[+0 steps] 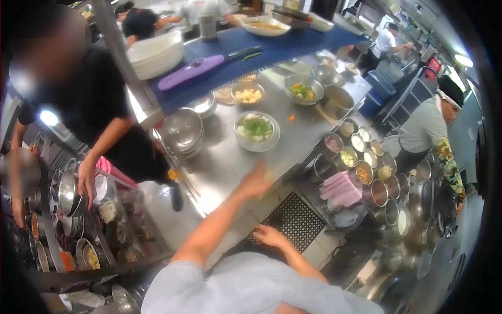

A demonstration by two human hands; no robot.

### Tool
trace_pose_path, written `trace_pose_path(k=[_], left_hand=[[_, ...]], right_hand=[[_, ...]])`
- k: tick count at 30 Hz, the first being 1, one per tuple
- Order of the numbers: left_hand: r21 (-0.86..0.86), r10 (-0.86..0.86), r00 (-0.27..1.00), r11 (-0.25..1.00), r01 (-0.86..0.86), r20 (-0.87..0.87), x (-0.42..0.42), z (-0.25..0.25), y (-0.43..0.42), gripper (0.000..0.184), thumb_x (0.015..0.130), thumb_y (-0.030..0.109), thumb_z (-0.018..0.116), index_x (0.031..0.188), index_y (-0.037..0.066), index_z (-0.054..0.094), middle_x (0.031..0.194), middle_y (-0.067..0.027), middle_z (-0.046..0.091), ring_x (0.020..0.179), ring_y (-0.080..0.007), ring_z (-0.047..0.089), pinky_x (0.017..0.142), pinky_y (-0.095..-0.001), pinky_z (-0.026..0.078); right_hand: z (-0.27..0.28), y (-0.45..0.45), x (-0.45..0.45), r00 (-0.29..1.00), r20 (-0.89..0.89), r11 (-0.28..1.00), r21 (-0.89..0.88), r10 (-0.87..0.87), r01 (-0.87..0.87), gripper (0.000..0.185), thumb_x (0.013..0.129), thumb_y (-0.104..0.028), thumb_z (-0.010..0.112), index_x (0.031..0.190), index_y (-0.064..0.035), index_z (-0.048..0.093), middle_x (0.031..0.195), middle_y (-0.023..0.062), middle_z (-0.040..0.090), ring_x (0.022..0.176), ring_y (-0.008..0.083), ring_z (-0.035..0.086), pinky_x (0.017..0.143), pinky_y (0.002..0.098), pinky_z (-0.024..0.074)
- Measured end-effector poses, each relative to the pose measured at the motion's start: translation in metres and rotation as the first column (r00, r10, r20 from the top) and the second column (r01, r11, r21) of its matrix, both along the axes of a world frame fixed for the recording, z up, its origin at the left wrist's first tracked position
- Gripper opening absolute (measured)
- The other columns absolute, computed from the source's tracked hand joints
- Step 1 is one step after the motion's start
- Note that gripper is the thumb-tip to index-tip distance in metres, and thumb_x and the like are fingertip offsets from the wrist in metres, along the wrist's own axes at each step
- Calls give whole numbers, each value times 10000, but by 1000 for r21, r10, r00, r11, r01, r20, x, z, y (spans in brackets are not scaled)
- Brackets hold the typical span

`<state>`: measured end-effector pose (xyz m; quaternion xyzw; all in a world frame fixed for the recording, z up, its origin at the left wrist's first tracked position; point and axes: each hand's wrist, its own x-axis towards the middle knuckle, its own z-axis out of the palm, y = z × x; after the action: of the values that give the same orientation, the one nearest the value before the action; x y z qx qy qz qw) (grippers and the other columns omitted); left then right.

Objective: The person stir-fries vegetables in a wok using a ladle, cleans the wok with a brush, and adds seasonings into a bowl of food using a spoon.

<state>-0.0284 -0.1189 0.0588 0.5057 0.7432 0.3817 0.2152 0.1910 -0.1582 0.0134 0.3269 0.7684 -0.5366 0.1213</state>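
Note:
My left hand is stretched over the near edge of the steel counter, its fingers smeared by motion; whether they hold anything is unclear. Just beyond it stands a metal bowl with chopped greens over something white. My right hand hangs low near my body, above the floor mat, fingers loosely apart and nothing visible in them. Farther back on the counter are a bowl of pale yellow chunks and a bowl of mixed vegetables.
Stacked steel bowls stand at the counter's left. A blue-covered shelf carries a purple-handled tool and white dishes. Several ingredient containers and pink cloths are on the right. Co-workers stand on both sides; a black perforated mat covers the floor.

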Motion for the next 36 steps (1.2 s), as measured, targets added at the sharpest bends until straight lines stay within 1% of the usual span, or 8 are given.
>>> trace_pose_path(k=[4, 8, 9, 15, 18, 24, 29, 36], left_hand=[[-309, 63, 997, 948, -75, -49, -42, 27, 62, 640, 764, 316, 629, 1290, -2, 451, 1278, -213, 535, 1133, -366, 556, 938, -424, 455], [-382, 107, 983, 910, -158, -150, -33, 23, 69, 587, 786, 344, 620, 1261, 32, 474, 1190, -228, 582, 1069, -379, 583, 882, -451, 473], [-397, 107, 983, 904, -159, -150, -34, 22, 68, 591, 789, 355, 622, 1267, 41, 470, 1170, -240, 589, 1063, -387, 583, 881, -455, 472], [-435, 339, 935, 830, -350, -105, 2, 29, 17, 662, 856, 440, 595, 1354, 67, 368, 1188, -255, 584, 1119, -401, 555, 939, -458, 436], [-436, 373, 927, 841, -321, 37, 15, 36, -13, 639, 837, 386, 637, 1302, 31, 380, 1140, -285, 589, 1040, -427, 593, 881, -455, 472], [-426, 446, 747, 872, -240, 492, 1, 23, -36, 590, 835, 283, 686, 1290, 43, 397, 1139, -148, 592, 1048, -245, 585, 865, -355, 483], [-272, 331, 578, 943, -190, 746, -16, 20, -43, 593, 868, 156, 657, 1376, 62, 364, 1223, -104, 536, 1109, -204, 535, 933, -339, 449], [-336, 224, 738, 942, 5, 637, -52, 28, -49, 527, 870, 172, 669, 1329, 58, 435, 1196, -106, 568, 1068, -197, 566, 890, -334, 478]], right_hand=[[-25, 56, 8, 991, -75, 984, 149, 109, -97, 454, 879, -318, 579, 1250, -57, 577, 1051, 185, 680, 911, 281, 674, 825, 369, 512], [-34, 133, 21, 983, -67, 984, -46, -172, 169, 434, 872, -292, 576, 1238, -59, 587, 1044, 200, 675, 958, 312, 663, 845, 381, 506], [-28, 149, 26, 975, -180, 986, 86, -129, 146, 420, 880, -278, 575, 1238, -58, 585, 1020, 190, 680, 870, 267, 679, 794, 361, 517], [-1, 206, 21, 916, -208, 921, -263, -344, 286, 368, 924, -264, 558, 1231, -62, 579, 946, 142, 690, 796, 195, 673, 725, 303, 525], [40, 217, -21, 846, -333, 875, -398, -416, 274, 343, 956, -213, 528, 1242, -26, 548, 875, 98, 680, 729, 150, 651, 658, 250, 521], [60, 237, -118, 922, -158, 889, -364, -354, 279, 346, 929, -246, 524, 1101, 49, 576, 875, 127, 679, 606, 177, 665, 538, 285, 534], [47, 233, -153, 903, -152, 850, -428, -403, 307, 301, 895, -212, 570, 1003, 70, 575, 913, 157, 647, 768, 193, 672, 604, 310, 565], [30, 225, -158, 843, -275, 833, -458, -463, 309, 241, 827, -166, 608, 919, 55, 590, 839, 137, 628, 733, 192, 639, 610, 321, 549]])
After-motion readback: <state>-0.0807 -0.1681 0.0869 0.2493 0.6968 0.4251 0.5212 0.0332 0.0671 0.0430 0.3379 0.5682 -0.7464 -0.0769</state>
